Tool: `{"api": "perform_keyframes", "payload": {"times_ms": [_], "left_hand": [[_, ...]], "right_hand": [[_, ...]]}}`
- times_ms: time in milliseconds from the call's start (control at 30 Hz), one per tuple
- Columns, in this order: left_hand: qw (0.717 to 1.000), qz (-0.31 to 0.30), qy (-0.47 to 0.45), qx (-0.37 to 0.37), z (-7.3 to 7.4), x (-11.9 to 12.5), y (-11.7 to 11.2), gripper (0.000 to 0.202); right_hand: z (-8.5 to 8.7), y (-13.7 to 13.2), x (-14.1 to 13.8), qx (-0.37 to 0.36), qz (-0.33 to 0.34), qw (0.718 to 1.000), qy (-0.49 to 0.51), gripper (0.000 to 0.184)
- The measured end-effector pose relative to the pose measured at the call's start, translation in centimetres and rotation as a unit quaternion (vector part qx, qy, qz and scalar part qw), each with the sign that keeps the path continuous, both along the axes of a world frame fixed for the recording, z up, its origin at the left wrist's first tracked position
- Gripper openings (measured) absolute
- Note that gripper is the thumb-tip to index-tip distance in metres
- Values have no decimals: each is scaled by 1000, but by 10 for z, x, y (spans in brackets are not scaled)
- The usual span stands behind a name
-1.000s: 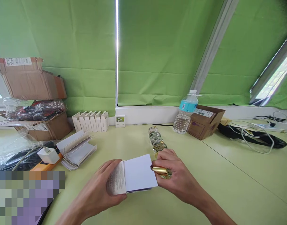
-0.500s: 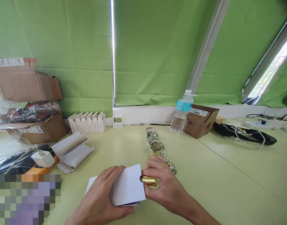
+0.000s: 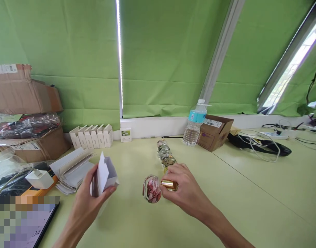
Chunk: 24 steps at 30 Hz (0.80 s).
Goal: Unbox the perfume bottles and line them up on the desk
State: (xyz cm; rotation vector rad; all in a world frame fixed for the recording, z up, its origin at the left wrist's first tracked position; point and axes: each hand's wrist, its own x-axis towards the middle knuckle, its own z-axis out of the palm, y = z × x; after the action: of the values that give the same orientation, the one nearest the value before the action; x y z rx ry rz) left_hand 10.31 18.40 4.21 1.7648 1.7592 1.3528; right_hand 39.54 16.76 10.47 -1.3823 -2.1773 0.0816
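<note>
Right hand [image 3: 186,187]: fingers [image 3: 176,171] curled together, clamped on the gold cap [image 3: 169,185] of a round rose-patterned glass bottle [image 3: 151,189], the bottle just left of the hand and low over the counter [image 3: 232,210]. Left hand [image 3: 89,187]: fingers [image 3: 108,190] closed on a partly opened white carton [image 3: 105,175], lifted off the counter. Beside the left hand, a pile of flat white cartons [image 3: 71,170]. Ahead of the right hand, a line of glass bottles [image 3: 164,155] with gold trim.
</note>
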Motion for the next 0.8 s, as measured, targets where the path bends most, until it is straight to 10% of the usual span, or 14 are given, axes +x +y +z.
{"api": "perform_keyframes", "payload": {"times_ms": [200,467,800], "left_hand": [[996,24,-79,26,-6,-4,8,89],[996,33,-59,52,25,11,-11,95],[1000,18,-17,4,11,7,-6,89]], "right_hand": [[-5,3,-1,-29,-26,999,-24,34],[-11,4,-2,-42,-30,998,-40,32],[-17,11,-7,-37,-53,996,-62,29]]}}
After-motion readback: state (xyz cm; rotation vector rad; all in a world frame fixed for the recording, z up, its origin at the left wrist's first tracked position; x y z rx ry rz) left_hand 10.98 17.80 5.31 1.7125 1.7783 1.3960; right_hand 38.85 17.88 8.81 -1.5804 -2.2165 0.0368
